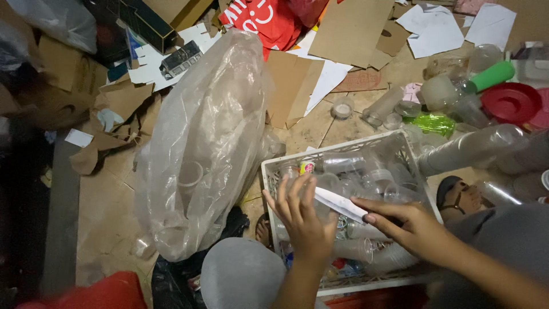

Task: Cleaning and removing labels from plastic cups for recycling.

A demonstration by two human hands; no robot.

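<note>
**Both hands over a crate of clear plastic, a white blade between them**

My left hand [303, 220] is spread open, fingers fanned and palm down, over the near corner of the white slatted crate [271, 177]; I cannot tell whether its palm rests on one of the cups beneath; my right hand [409, 226] comes in from the other side, fingers pinched shut on one end of a flat white blade-like strip [340, 204], which lies level between the two hands and points toward my left fingers, so that it stays above the crate rather than in it; whether it is a knife or a strip of plastic I cannot say.

The crate sits just ahead of my knee [240, 277], within easy reach of both arms; it holds clear plastic bottles [343, 165] and cups [357, 249] lying on their sides, loosely heaped, with a few coloured caps and labels at the near edge.

To its left, touching it, stands a large clear plastic sack [206, 137], slumped and part full, a pale cup showing through its wall; to the right, more clear bottles [474, 147] lie loose on the tiled floor, near a green bottle [492, 76] and a red round lid [510, 103]; torn cardboard [349, 28] and white paper [432, 28] are scattered further off, with a red bag [266, 20] at the far edge.
</note>
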